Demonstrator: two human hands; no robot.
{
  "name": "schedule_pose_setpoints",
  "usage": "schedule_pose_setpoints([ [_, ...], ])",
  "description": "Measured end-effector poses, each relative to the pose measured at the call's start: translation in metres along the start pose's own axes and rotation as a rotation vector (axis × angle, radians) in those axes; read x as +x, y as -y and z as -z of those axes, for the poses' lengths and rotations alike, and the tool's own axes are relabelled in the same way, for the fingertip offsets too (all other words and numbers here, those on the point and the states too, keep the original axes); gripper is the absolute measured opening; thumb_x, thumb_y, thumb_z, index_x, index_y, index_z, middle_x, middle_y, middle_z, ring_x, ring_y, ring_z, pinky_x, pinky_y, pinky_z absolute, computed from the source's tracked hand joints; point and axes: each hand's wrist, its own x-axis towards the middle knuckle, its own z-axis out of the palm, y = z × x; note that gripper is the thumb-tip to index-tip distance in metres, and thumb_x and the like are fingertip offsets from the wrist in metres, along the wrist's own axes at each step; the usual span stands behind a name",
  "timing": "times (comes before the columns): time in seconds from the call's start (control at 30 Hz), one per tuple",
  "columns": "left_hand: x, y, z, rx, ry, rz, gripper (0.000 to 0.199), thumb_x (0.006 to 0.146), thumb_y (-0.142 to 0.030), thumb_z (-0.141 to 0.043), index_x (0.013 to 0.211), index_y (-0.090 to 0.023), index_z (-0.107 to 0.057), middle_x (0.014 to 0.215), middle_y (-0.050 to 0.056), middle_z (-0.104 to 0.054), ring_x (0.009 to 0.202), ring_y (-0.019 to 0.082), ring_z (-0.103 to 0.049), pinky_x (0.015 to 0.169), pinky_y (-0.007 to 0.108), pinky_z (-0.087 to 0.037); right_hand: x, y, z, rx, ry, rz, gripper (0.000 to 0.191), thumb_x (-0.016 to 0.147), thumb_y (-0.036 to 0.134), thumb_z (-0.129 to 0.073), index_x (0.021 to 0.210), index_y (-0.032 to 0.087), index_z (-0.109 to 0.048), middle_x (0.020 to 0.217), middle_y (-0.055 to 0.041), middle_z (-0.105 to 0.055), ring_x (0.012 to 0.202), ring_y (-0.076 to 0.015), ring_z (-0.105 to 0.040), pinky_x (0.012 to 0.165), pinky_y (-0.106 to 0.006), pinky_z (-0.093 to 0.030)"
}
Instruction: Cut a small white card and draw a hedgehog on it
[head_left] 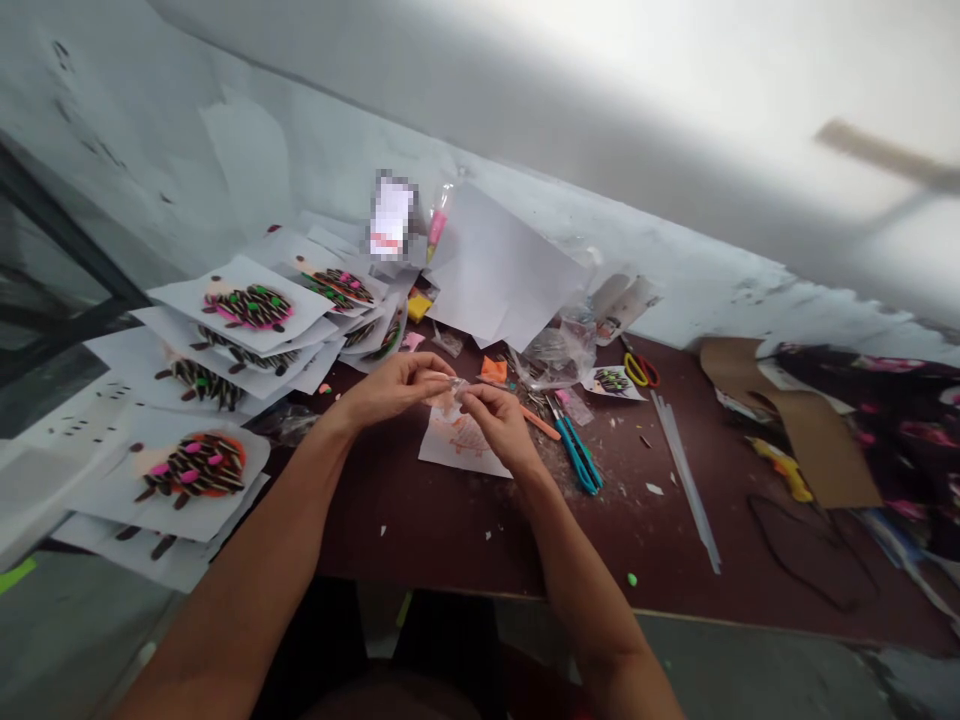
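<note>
My left hand [396,388] and my right hand [496,418] meet above the middle of the desk. Their fingertips pinch a small crumpled piece of clear plastic [457,386]; fingers cover part of it, and anything inside cannot be made out. Below them lies a white sheet [442,452] with an orange outline drawing, partly hidden by my right hand. Just right of that hand are a tool with teal handles [579,455] and an orange stick-like tool [541,423]. An orange lump [493,370] sits behind the fingers.
Stacked hedgehog pictures [247,305] fill the left side. Behind stand a lit phone [391,218], a large white sheet [499,270] and plastic bags [559,350]. Rightward lie scissors [640,369], translucent sticks [686,485], a yellow glue gun [784,468] with cord and cardboard [832,450].
</note>
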Motion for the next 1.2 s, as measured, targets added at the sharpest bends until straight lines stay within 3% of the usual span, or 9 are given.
schedule_pose_setpoints([
  [0.2,-0.002,-0.002,-0.001,-0.028,0.093,0.022,0.033,0.082,-0.044,-0.064,0.1,-0.017,-0.064,0.091,0.003,-0.069,0.083,0.018,-0.063,0.074,0.03,-0.049,0.0,-0.006,-0.005,0.058,-0.021,-0.024,0.015,0.078,0.034,-0.067,0.077,0.02,-0.065,0.071,0.0012,-0.061,0.065,-0.0124,-0.053,0.064,-0.025,-0.043],
  [0.4,-0.004,-0.004,-0.003,0.016,0.147,0.006,0.026,0.086,-0.04,-0.056,0.101,-0.02,-0.06,0.089,0.0,-0.064,0.078,0.016,-0.059,0.069,0.027,-0.045,-0.001,-0.005,-0.006,0.023,-0.24,0.069,0.017,0.077,0.032,-0.07,0.074,0.021,-0.057,0.071,0.0027,-0.056,0.064,-0.0109,-0.05,0.063,-0.024,-0.044],
  [0.6,-0.003,-0.002,-0.004,-0.054,0.107,0.034,0.029,0.085,-0.042,-0.059,0.104,-0.019,-0.057,0.092,0.001,-0.063,0.081,0.016,-0.059,0.07,0.027,-0.045,0.0,-0.009,0.002,0.001,-0.08,0.042,0.013,0.079,0.031,-0.07,0.087,0.021,-0.073,0.084,-0.0025,-0.07,0.073,-0.0152,-0.06,0.07,-0.029,-0.048],
  [0.87,0.0,0.003,-0.006,-0.112,0.052,0.101,0.034,0.078,-0.041,-0.068,0.102,-0.019,-0.057,0.087,0.0,-0.063,0.077,0.015,-0.06,0.069,0.027,-0.047,0.0,-0.004,0.01,-0.133,0.063,0.089,0.02,0.082,0.031,-0.07,0.1,0.023,-0.076,0.085,-0.0014,-0.07,0.071,-0.0137,-0.059,0.069,-0.028,-0.049],
  [1.0,0.0,0.003,-0.006,-0.086,0.041,0.092,0.033,0.078,-0.043,-0.067,0.099,-0.018,-0.058,0.085,0.0,-0.062,0.076,0.015,-0.06,0.067,0.027,-0.046,0.001,-0.001,0.01,-0.163,0.091,0.146,0.013,0.082,0.032,-0.072,0.092,0.024,-0.076,0.095,-0.0029,-0.07,0.081,-0.0155,-0.061,0.078,-0.031,-0.05],
  [1.2,-0.001,0.003,-0.007,-0.073,0.049,0.077,0.035,0.079,-0.043,-0.066,0.102,-0.019,-0.057,0.088,0.0,-0.061,0.076,0.015,-0.058,0.067,0.027,-0.046,-0.001,-0.002,0.003,-0.197,0.031,0.168,0.015,0.083,0.037,-0.073,0.081,0.022,-0.073,0.089,-0.0034,-0.068,0.089,-0.0176,-0.061,0.085,-0.034,-0.049],
])
